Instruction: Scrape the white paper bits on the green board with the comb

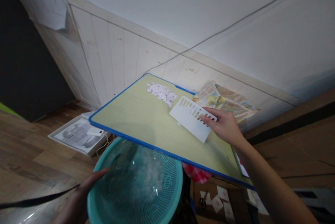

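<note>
My right hand (226, 126) pinches a white card (193, 126) by its right end, thumb on top. Rows of small cut-outs or coloured strips run along the card's upper half; which of these they are I cannot tell. The card is held over a pale yellow tabletop (131, 112) with a blue edge. A pile of small white paper pieces (162, 93) lies on that tabletop, left of the card. At lower left, my left hand (82, 194) grips the rim of a teal plastic basket (178, 182). Inside the basket is a whitish, translucent heap (148, 175), blurred in detail.
A crumpled patterned cloth or paper (222, 100) lies behind the table against the wall. A shallow white box (78, 135) sits on the wooden floor at left. Below the table are scissors (203, 201), several white cards (217, 203) and a red checked cloth (196, 173).
</note>
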`<move>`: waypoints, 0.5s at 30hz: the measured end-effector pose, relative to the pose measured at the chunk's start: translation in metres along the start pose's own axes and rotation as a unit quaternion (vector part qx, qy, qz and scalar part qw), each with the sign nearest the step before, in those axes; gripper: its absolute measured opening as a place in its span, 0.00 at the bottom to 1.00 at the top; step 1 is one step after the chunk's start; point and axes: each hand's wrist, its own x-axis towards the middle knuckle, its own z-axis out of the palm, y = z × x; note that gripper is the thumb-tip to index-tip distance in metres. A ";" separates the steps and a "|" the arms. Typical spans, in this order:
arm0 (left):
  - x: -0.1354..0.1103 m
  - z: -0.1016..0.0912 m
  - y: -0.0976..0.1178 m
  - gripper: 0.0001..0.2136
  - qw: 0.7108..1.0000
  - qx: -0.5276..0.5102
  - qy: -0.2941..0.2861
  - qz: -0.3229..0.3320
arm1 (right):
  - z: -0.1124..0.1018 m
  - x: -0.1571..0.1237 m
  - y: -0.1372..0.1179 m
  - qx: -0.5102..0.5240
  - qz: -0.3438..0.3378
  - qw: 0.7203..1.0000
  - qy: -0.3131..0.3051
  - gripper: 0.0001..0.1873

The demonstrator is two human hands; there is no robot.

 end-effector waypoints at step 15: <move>-0.013 0.012 0.007 0.28 1.000 0.002 0.000 0.000 | 0.003 -0.018 -0.011 0.043 0.007 0.999 -0.003 0.19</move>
